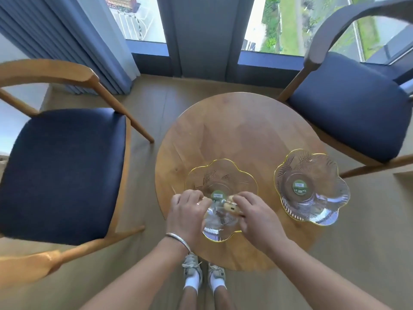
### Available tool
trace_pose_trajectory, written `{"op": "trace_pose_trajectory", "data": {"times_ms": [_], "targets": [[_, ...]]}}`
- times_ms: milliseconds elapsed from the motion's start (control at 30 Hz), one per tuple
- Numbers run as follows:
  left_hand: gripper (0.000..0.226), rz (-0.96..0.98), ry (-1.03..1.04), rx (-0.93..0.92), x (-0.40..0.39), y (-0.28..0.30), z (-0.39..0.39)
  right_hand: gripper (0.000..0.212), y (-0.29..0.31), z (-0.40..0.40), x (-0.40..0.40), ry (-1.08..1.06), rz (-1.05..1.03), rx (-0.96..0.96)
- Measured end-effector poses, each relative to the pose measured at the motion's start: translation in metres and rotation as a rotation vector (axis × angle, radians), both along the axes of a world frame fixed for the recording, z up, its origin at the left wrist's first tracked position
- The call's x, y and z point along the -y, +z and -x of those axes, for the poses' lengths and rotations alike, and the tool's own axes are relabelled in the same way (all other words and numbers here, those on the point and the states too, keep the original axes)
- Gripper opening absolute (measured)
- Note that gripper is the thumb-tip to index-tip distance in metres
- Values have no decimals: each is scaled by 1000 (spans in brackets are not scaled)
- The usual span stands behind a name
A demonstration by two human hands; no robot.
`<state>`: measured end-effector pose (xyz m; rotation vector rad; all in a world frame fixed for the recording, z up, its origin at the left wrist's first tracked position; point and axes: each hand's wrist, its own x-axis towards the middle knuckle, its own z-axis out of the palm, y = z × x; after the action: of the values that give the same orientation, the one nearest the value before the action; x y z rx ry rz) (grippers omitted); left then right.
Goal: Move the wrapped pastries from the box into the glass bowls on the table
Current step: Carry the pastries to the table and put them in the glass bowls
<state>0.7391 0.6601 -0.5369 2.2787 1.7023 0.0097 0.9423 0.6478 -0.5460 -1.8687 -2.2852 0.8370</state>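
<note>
Two flower-shaped glass bowls with yellow rims stand on a round wooden table (pixel 241 130). The left bowl (pixel 220 173) is right under my hands; the right bowl (pixel 312 189) has nothing in it but a green sticker on its base. Over the left bowl, my right hand (pixel 257 218) grips a pale wrapped pastry (pixel 230 206). My left hand (pixel 187 213) pinches the clear wrapper beside it. No box is in view.
A wooden chair with a dark blue seat (pixel 64 173) stands left of the table, a second one (pixel 355 115) at the back right. Windows and a blue curtain (pixel 73 41) lie beyond. My feet (pixel 203 274) stand at the table's near edge.
</note>
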Motion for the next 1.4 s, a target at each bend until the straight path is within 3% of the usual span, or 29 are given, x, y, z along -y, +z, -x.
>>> {"op": "trace_pose_trajectory", "data": {"times_ms": [200,400,733,933,1133,1400], "targets": [[33,-96,-121,-85,13,-15,-14,56,-16,-1,6,169,-85,-11],[64,67,-201,-114,22,-6,-10,55,-8,3,14,264,-19,104],[61,109,-182,-245,-4,56,-10,63,50,-2,-5,26,-43,101],[65,-111,-130,-215,-76,141,-30,69,134,-25,-47,-225,-226,143],[69,-323,-153,-166,-128,257,-72,67,253,-60,-85,-309,-413,167],[70,-542,-312,-21,-158,379,-138,70,386,-111,-76,-551,-648,290]]}}
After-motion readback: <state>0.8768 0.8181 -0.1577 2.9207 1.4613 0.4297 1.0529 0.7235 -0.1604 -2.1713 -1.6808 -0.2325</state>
